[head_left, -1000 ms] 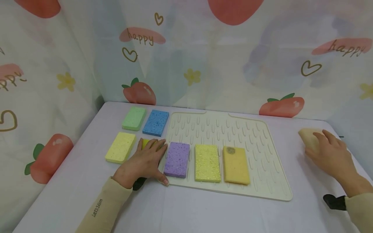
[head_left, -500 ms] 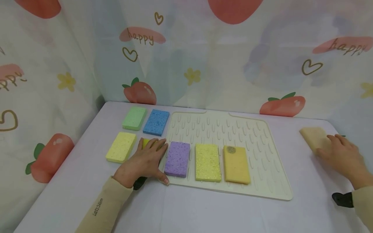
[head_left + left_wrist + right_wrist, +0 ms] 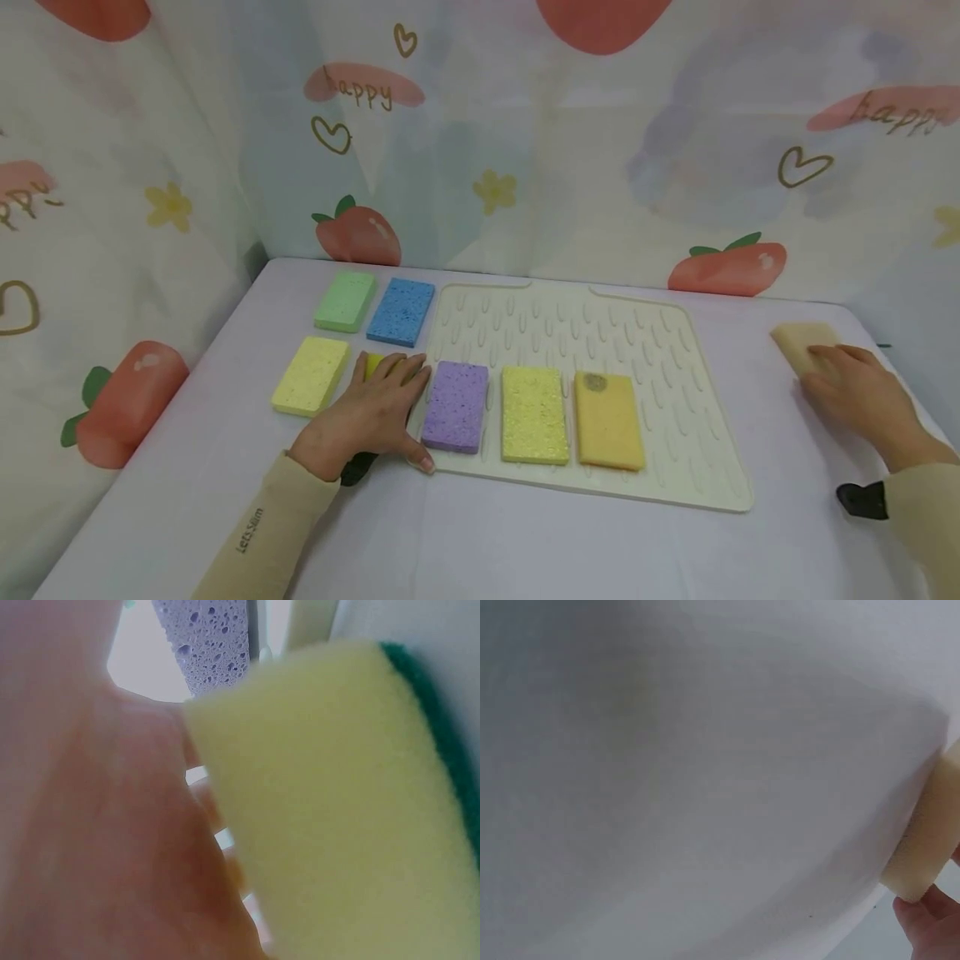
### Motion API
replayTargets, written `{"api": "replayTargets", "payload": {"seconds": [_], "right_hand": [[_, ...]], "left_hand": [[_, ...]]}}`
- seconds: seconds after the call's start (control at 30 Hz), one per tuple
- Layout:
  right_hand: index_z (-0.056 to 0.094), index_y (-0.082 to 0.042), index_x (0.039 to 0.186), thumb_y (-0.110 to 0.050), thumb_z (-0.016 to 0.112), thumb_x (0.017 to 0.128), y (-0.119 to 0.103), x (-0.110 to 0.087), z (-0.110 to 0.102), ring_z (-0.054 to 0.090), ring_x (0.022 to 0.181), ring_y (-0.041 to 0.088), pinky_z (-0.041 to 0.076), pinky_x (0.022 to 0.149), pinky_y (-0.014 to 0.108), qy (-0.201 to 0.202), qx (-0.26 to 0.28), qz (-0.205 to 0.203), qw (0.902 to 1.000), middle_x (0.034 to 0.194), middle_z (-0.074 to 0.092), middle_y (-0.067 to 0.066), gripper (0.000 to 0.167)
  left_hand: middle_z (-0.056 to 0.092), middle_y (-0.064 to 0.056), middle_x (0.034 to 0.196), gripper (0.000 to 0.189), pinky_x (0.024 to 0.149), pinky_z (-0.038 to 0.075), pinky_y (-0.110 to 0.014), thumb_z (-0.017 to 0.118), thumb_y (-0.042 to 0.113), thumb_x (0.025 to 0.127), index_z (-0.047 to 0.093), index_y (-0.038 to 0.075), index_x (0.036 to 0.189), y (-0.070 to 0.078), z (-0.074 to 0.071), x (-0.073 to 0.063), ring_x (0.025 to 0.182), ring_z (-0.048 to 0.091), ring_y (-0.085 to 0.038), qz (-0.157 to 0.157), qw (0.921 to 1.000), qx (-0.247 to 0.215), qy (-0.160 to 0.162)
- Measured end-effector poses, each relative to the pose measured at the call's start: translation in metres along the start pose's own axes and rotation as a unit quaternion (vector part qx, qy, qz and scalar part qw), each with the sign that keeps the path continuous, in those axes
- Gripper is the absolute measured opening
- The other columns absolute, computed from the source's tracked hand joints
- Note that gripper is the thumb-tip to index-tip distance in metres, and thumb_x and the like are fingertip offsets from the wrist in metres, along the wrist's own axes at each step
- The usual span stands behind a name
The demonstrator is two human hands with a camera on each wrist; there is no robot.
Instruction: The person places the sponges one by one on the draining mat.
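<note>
At the table's right side, my right hand (image 3: 862, 396) grips a beige sponge (image 3: 806, 343) against the white tablecloth. The right wrist view shows the sponge (image 3: 928, 832) tilted on an edge, with fingertips at its lower end. My left hand (image 3: 367, 425) lies spread at the left edge of the cream ridged mat (image 3: 690, 450), its thumb at the mat's near corner. Beneath the fingers, mostly hidden in the head view, is a yellow sponge (image 3: 337, 802) with a green scouring side. Beside this hand, a purple sponge (image 3: 455, 407) lies on the mat.
On the mat also lie a speckled yellow sponge (image 3: 534, 415) and an orange-yellow sponge (image 3: 609, 425) with a dark spot. Left of the mat are green (image 3: 345, 302), blue (image 3: 401, 312) and pale yellow (image 3: 310, 377) sponges. A printed curtain (image 3: 562, 167) hangs behind the table.
The right hand slid the beige sponge rightward on the tablecloth, then its wrist came back slightly left. My left hand stays in place.
</note>
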State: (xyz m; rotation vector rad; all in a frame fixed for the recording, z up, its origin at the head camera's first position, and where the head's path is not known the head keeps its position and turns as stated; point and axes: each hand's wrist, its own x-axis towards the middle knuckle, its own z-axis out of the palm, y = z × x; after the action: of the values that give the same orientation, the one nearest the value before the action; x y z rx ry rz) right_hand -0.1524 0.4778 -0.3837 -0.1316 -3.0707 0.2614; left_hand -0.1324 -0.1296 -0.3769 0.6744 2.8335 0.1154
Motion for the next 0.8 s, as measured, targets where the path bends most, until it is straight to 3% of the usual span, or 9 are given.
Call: {"api": "replayTargets", "payload": {"seconds": [0.3, 0.53, 0.8], "right_hand": [[0.035, 0.012, 0.139, -0.022, 0.046, 0.099, -0.008, 0.003, 0.001, 0.032, 0.114, 0.064, 0.031, 0.094, 0.074, -0.009, 0.013, 0.013, 0.9998, 0.133, 0.028, 0.045, 0.054], [0.036, 0.018, 0.133, -0.020, 0.044, 0.100, -0.012, 0.010, 0.001, 0.029, 0.121, 0.062, 0.027, 0.103, 0.074, -0.029, 0.020, 0.030, 0.9989, 0.136, 0.028, 0.045, 0.051], [0.038, 0.018, 0.124, -0.014, 0.042, 0.096, -0.011, 0.019, -0.006, 0.040, 0.105, 0.059, 0.034, 0.093, 0.072, -0.053, 0.017, 0.037, 0.9978, 0.122, 0.035, 0.044, 0.043]], "left_hand": [[0.024, -0.012, 0.164, 0.132, 0.115, 0.010, -0.073, 0.079, 0.078, 0.055, 0.031, 0.008, 0.156, -0.003, 0.000, 0.000, 0.149, 0.022, -0.037, -0.003, 1.0000, -0.005, -0.002], [0.024, -0.011, 0.164, 0.132, 0.115, 0.010, -0.073, 0.079, 0.078, 0.055, 0.031, 0.009, 0.156, -0.002, 0.001, 0.001, 0.149, 0.022, -0.037, -0.004, 1.0000, -0.006, -0.003], [0.024, -0.011, 0.164, 0.132, 0.115, 0.010, -0.073, 0.078, 0.079, 0.054, 0.031, 0.009, 0.156, -0.002, 0.002, 0.002, 0.150, 0.022, -0.037, -0.002, 1.0000, -0.003, -0.002]]}}
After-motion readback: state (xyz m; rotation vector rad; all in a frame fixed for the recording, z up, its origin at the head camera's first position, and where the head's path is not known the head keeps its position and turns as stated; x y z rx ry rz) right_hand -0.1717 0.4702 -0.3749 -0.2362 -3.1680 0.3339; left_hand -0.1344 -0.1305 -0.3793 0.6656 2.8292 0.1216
